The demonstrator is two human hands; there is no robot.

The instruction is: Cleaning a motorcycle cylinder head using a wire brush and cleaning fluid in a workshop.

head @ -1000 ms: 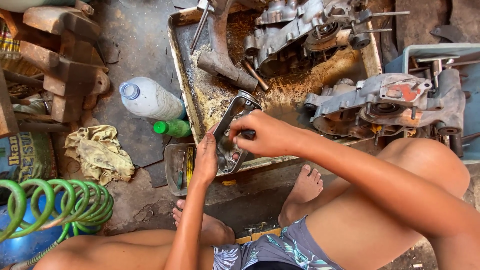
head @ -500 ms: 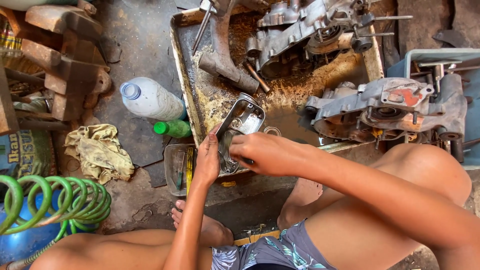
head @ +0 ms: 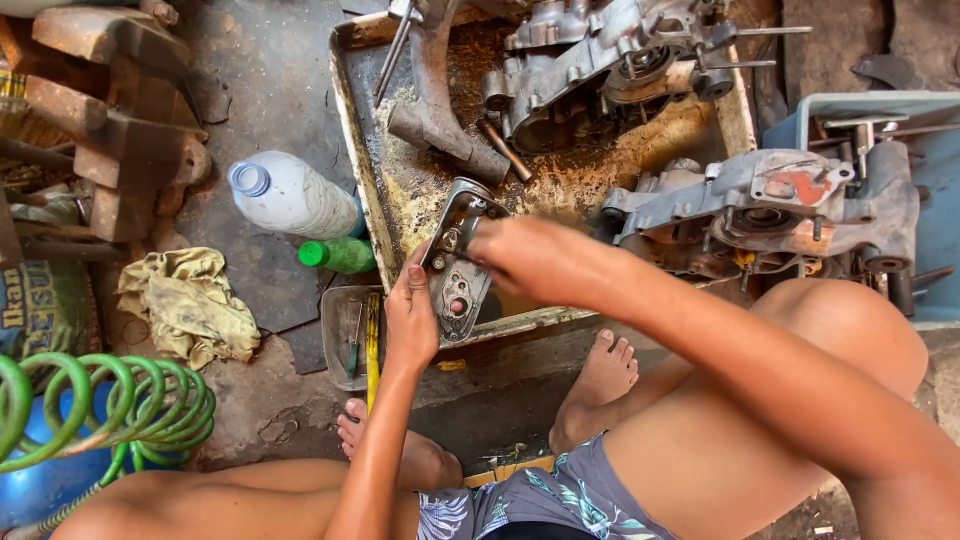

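Nearest the camera, the person's bare knees and feet frame the work, and a small grey tray (head: 345,340) holding a yellow-handled tool (head: 373,340) sits on the floor just left of the left forearm. The left hand (head: 412,318) grips the lower left edge of a metal engine cover (head: 455,262), thumb and fingers closed on it from the side. The right hand (head: 525,258) is blurred, pressed against the cover's upper right part; whether its fingers pinch anything cannot be told. The cover is held over the near edge of a rusty metal pan (head: 362,190), its long axis running from lower right up to upper left, its hollow face towards the camera. To the left, a green-capped bottle (head: 338,256) and a clear plastic bottle (head: 290,197) lie close against the pan's left wall, with a yellow rag (head: 185,305) and a green coiled hose (head: 100,405) farther left. To the right, an engine casing (head: 770,205) crowds the pan's near right corner. Beyond, a second crankcase (head: 600,75) and a curved metal arm (head: 440,110) fill the far half, leaving a bare, grimy patch just past the cover.
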